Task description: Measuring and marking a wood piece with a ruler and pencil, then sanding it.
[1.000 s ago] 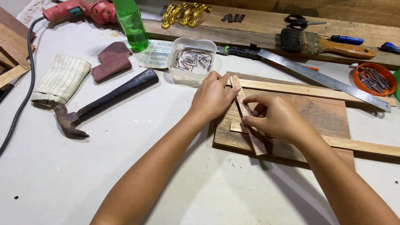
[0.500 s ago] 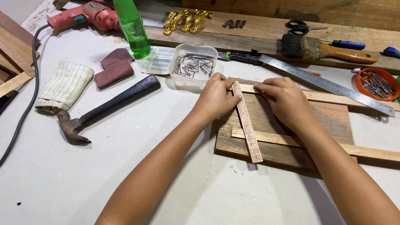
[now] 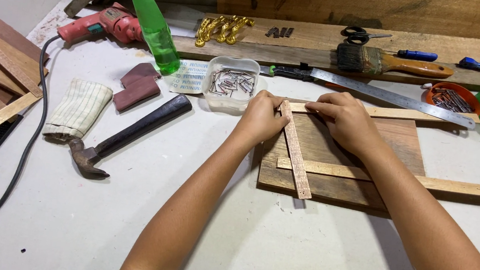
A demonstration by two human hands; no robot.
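Left hand (image 3: pixel 261 119) pinches top end of short strip (image 3: pixel 296 151) from left side, fingers closed on its edge. Strip's long axis runs near-to-far across board (image 3: pixel 391 145) on worktop, crossing lower slat (image 3: pixel 423 182). Right hand (image 3: pixel 347 119) presses upper slat (image 3: pixel 394 113) w/ flat fingers at strip's top, just right of it.
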